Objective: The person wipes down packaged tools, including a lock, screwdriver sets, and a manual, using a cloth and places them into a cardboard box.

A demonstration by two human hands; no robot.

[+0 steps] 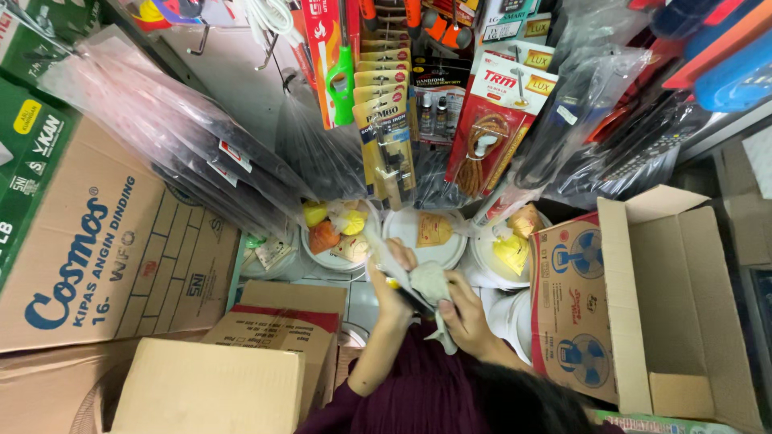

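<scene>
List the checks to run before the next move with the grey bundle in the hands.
1. Left hand grips the grey bundle: ok.
2. Right hand grips it from the other side: ok.
3. What the bundle holds: cannot tell.
4. White bucket lids ahead free for setting down: not ok, yellow packets lie on them.
5. Cardboard box on the right has its flaps open: ok.

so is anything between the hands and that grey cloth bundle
Nothing visible: the left hand and right hand both grip the grey cloth bundle directly, above the white buckets.
</scene>
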